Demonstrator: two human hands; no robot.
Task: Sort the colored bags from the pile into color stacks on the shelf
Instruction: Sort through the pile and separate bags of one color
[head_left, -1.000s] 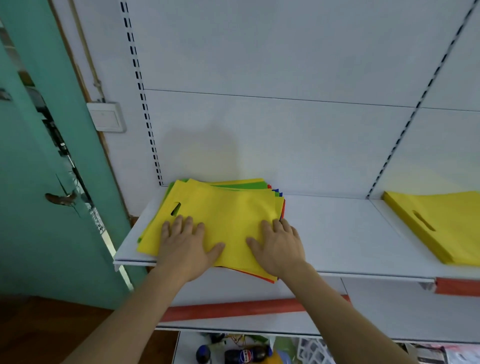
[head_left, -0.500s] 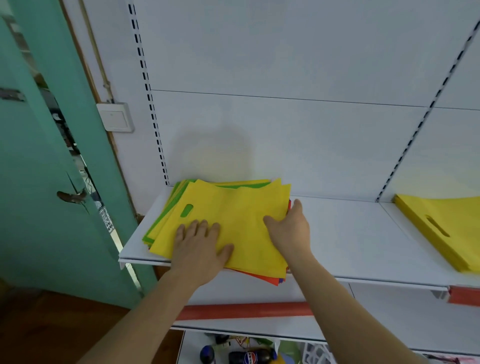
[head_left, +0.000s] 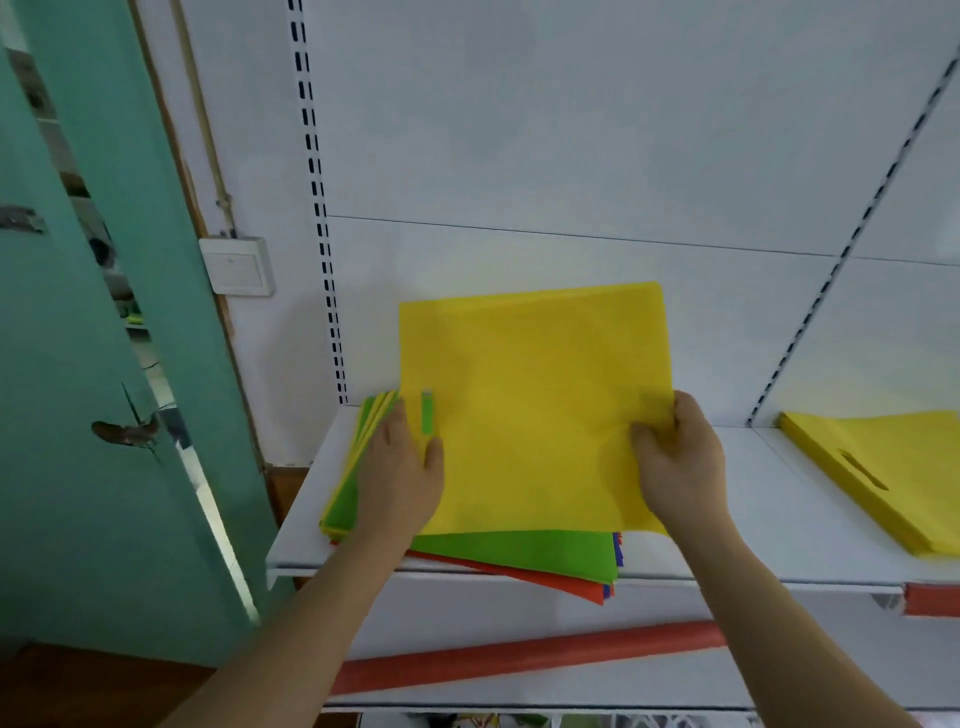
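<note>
- White shelf (head_left: 727, 551) against a white slotted back panel, with a green door (head_left: 78, 415) ajar at the left.
- Both hands hold one yellow bag (head_left: 530, 410) lifted and tilted up over the mixed pile (head_left: 519, 553): the right hand (head_left: 675, 462) pinches its right edge, thumb in front, and the left hand (head_left: 402, 467) grips its left edge beside the handle slot.
- Under it lie green, red and blue bags, the pile's front corner hanging over the shelf lip.
- A yellow stack (head_left: 883, 473) sits well apart on the right.
- Risk: the thin bag may flop or fold if one hand lets go early, landing crooked on the stack.
- Risk: a lower bag could cling and drag along, unseen behind the sheet.
- Risk: a nudge to the overhanging pile could slide bags off the shelf.
</note>
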